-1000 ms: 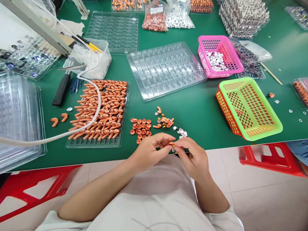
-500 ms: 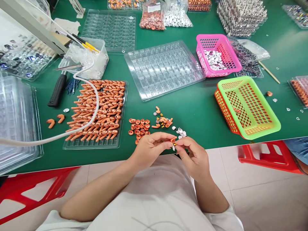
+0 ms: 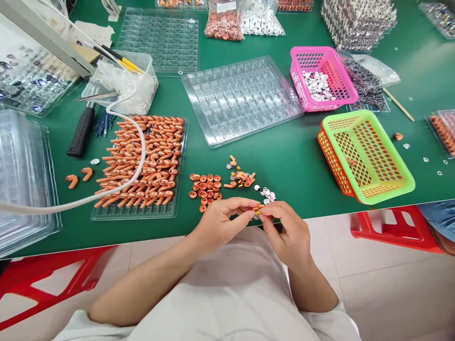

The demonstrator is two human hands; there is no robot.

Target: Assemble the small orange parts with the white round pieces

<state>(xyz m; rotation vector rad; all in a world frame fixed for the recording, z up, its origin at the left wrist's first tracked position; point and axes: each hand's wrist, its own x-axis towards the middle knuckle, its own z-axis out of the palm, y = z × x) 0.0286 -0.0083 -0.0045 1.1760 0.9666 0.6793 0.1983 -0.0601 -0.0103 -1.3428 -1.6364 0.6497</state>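
Close to the table's front edge, my left hand (image 3: 222,221) pinches an orange earbud shell (image 3: 256,207) between thumb and forefinger. My right hand (image 3: 288,232) meets it from the other side, its thumb and forefinger closed on a small yellow part (image 3: 259,212) at the shell. A grey round bit hangs just below; fingertips hide much of the joint. Beyond my fingers lie orange round caps (image 3: 206,185), a loose group of orange stems with yellow and silver parts (image 3: 242,176), and white-and-black discs (image 3: 268,194).
A tray of orange earbud stems (image 3: 142,163) sits left, crossed by a white cable (image 3: 142,154). A clear tray (image 3: 245,102) lies ahead. Rightward stand a pink basket (image 3: 350,97) and a green basket (image 3: 405,187). A black-handled tool (image 3: 81,130) rests left beside a plastic box (image 3: 151,90).
The held shell and yellow part have turned slightly between my fingertips, the yellow showing more plainly now. Both hands stay nearly in place; the view has shifted a little.
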